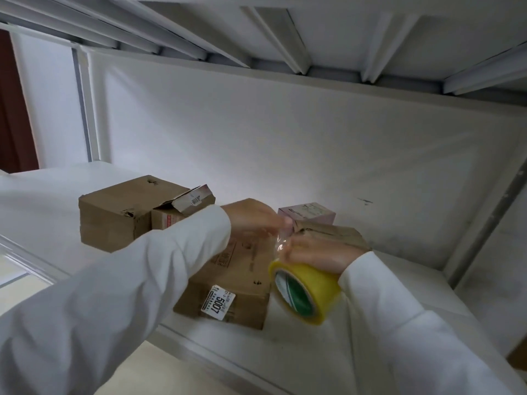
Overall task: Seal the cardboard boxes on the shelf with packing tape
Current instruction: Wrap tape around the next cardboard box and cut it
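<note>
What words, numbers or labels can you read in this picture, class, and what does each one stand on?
"5007": white sticker on the near cardboard box.
Barcode label on the open flap of the far box: too small to read.
Print on the pink box: blurred.
Tape roll core: no legible text.

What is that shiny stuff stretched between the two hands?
In the head view, a strip of clear tape runs from the left hand to the yellow roll under the right hand.

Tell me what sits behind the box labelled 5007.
A small pink box stands behind the 5007 box, near the back wall. Both hands cover the rest.
</note>
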